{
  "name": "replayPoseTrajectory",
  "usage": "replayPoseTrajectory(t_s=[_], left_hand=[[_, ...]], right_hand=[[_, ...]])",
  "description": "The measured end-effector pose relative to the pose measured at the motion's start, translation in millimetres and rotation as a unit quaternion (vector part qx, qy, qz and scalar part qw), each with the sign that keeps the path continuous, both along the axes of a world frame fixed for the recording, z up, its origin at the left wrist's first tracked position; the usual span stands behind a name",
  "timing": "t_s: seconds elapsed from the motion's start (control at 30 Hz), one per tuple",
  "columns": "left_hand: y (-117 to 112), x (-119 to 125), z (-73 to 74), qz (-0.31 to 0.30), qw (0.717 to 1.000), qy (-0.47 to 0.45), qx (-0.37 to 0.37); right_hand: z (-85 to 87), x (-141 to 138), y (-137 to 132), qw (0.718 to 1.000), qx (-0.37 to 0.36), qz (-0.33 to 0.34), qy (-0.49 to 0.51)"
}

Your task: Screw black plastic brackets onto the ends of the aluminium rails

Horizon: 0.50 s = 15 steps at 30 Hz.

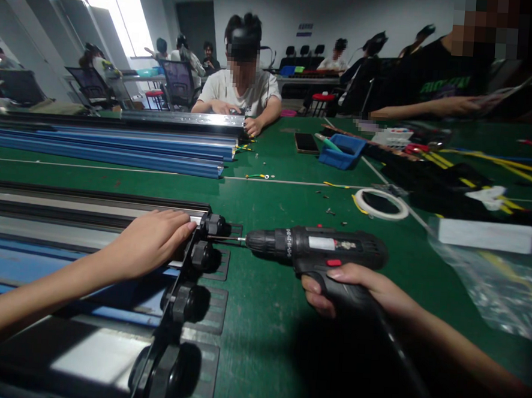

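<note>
My right hand [346,285] is wrapped round the grip of a black power drill [335,245], with a cord trailing from its base. The drill lies level and points left; its long thin bit [227,239] reaches the end of the nearest metal profile, beside a black cable gland [214,223]. My left hand [159,240] lies flat on top of that profile [85,209], fingers stretched out towards its end plate. Several silver and blue profiles lie side by side, with black cable glands [185,302] on their ends. The bit's tip is too small to make out.
Across the green table [256,354], a person [243,83] handles another profile beside blue rails [183,152]. A blue bin [341,151], a phone [306,143], loose screws [330,212], a white tape roll [380,204] and a plastic bag [508,286] lie to the right.
</note>
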<state>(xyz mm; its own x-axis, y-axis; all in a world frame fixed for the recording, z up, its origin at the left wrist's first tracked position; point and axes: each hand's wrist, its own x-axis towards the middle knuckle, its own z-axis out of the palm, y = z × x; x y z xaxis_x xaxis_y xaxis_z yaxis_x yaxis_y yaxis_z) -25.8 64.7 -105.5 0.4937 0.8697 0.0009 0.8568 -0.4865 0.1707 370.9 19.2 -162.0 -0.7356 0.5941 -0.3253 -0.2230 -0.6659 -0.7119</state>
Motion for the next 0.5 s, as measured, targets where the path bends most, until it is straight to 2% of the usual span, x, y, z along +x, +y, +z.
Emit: replayPoseTrajectory(t_s=[0.13, 0.3, 0.5], left_hand=[[-0.1, 0.9, 1.1, 0.001, 1.000, -0.004, -0.005], [-0.4, 1.7, 2.6, 0.007, 1.000, 0.004, -0.010], [0.2, 1.1, 1.7, 0.005, 1.000, 0.008, -0.011]], right_hand=[[-1.1, 1.2, 0.8, 1.000, 0.000, -0.003, -0.010], [0.5, -0.9, -0.5, 1.000, -0.008, 0.003, 0.023], [-1.0, -2.2, -1.4, 0.999, 0.014, -0.007, 0.045]])
